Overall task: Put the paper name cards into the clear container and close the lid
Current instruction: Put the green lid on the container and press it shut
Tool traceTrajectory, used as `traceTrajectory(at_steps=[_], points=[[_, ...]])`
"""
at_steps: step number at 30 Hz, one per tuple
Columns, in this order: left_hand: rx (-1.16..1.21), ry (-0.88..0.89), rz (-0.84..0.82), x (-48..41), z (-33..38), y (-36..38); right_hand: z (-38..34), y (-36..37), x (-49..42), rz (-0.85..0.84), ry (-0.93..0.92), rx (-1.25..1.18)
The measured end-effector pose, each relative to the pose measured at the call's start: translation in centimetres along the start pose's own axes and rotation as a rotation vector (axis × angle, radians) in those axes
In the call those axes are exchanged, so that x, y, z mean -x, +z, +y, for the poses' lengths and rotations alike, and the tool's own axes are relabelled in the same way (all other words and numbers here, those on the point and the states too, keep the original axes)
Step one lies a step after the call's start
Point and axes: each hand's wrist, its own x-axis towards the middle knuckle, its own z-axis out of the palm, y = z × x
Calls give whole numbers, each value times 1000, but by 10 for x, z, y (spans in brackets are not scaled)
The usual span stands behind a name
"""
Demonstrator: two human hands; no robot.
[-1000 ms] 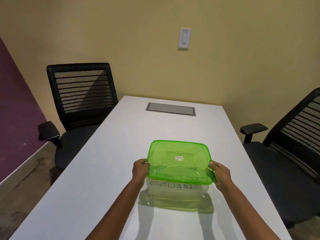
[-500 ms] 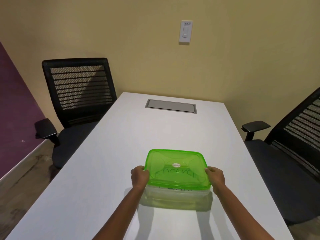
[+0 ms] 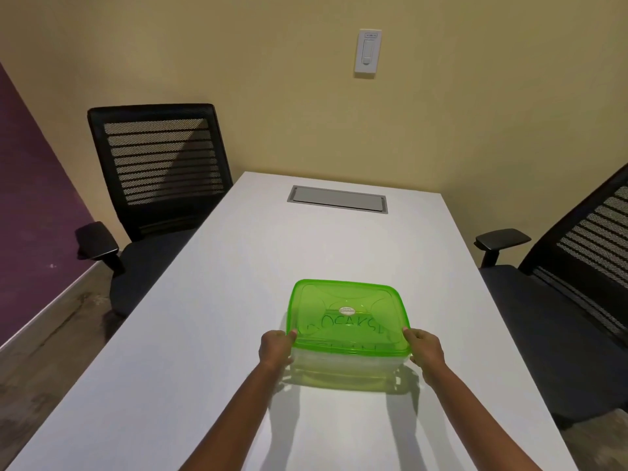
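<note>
In the clear container (image 3: pixel 339 366), name cards (image 3: pixel 343 330)

Two hands are counted: one left hand (image 3: pixel 275 348) and one right hand (image 3: pixel 426 350). One green lid (image 3: pixel 346 307) and one clear container (image 3: pixel 346 364) are seen. Through the lid, lettering of two paper name cards (image 3: pixel 343 329) is made out; whether more lie beneath cannot be told. One white table (image 3: pixel 238 300), one metal cable hatch (image 3: pixel 338 198) and one wall switch (image 3: pixel 367 52) are counted. Two black mesh office chairs (image 3: pixel 159 171) are seen, the second chair (image 3: pixel 584 253) at the right.

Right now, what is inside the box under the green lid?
Paper cards with big handwritten letters show through the green lid. How many lie in the box is hidden.
</note>
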Motion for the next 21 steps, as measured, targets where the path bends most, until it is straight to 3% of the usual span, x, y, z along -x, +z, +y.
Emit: traceTrajectory(at_steps=[3,14,21], points=[[105,-57,-9,1,-1,1,7,0,5,-11,27,-22],[90,-47,41,2,-5,3,12,-2,13,-1,93,-121],[211,-84,34,-1,-3,1,14,-2,15,3,131,-195]])
